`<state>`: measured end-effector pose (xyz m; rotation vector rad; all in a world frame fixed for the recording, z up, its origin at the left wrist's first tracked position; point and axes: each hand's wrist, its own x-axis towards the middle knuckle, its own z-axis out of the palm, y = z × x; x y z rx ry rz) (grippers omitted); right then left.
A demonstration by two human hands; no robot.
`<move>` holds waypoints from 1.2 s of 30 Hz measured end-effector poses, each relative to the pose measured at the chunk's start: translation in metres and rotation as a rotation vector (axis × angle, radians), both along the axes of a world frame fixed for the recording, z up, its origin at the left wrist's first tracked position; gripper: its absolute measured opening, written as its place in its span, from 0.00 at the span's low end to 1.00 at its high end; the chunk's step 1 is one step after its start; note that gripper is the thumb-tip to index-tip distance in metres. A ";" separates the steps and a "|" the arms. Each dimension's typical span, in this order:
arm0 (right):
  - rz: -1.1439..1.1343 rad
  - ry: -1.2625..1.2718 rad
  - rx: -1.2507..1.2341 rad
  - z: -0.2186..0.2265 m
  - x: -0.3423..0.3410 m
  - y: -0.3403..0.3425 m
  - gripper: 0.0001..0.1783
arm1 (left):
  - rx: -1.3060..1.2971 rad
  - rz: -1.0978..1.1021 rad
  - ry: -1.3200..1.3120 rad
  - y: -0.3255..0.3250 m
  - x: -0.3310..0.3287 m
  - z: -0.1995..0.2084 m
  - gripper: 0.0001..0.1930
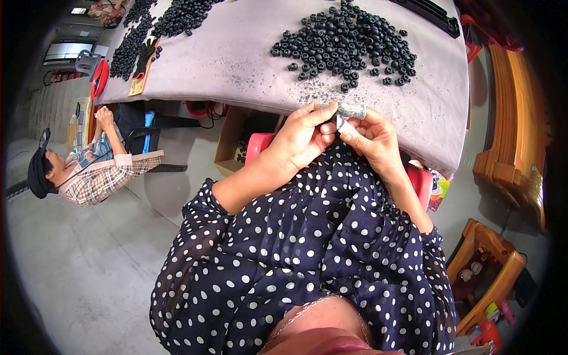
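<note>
At the near edge of the cloth-covered table [231,65], my two hands meet. My right hand [378,142] is closed round a small tool [353,110] with a dull grey, cylinder-like upper part and a pale lower part. Its exact kind I cannot make out. My left hand [296,136] is pinched up against the tool's left end, its thumb and fingers bent. A small dark bit shows between the fingertips, too hidden to name. Beyond my hands lies a heap of small black ring-shaped parts [343,44], with several loose ones along its near side.
More black parts [183,16] are piled at the far left, near a black glove [144,59] on a card. A co-worker [100,160] sits at the left. A cardboard box [231,142] stands under the table. Wooden furniture [515,136] is at the right.
</note>
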<state>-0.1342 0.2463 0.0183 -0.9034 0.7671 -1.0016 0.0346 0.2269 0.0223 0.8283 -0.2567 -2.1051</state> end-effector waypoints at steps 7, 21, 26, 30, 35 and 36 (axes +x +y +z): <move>-0.005 0.016 0.025 0.001 0.000 0.001 0.21 | 0.011 -0.053 0.005 -0.001 0.003 0.000 0.06; -0.007 0.015 0.040 0.000 0.000 0.001 0.18 | 0.004 -0.078 0.002 -0.003 0.007 0.001 0.06; -0.021 0.013 0.066 -0.008 0.000 0.001 0.14 | -0.006 -0.107 0.015 -0.004 0.008 -0.001 0.06; -0.016 -0.066 0.097 -0.012 0.000 0.000 0.12 | 0.050 -0.092 0.022 -0.002 0.007 0.000 0.06; -0.047 -0.081 0.112 -0.006 0.004 0.000 0.12 | 0.057 -0.092 0.071 -0.004 0.007 -0.005 0.05; -0.064 -0.081 0.112 -0.005 0.005 0.001 0.13 | 0.054 -0.096 0.069 -0.004 0.007 -0.003 0.05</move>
